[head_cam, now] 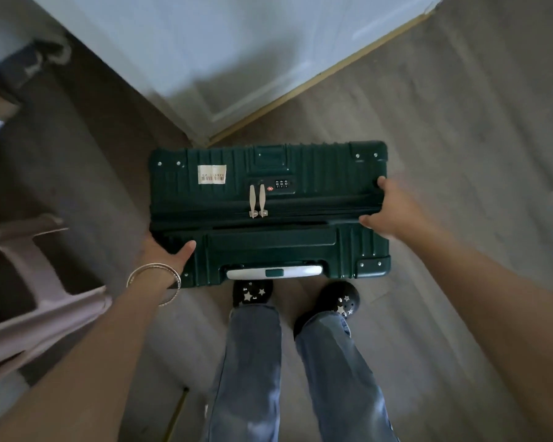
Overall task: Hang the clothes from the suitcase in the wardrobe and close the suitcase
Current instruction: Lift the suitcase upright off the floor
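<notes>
Suitcase [268,212] stands upright on the floor just ahead of my feet, zipped, long axis running left-right across me. My left hand [165,253] grips the near-left corner, thumb curled onto the top; my right hand [387,205] clasps the right end — one hand per end. Neither is nearer; next move is likely a two-handed tip or lift. Pull handle [273,272] sits between, untouched.
</notes>
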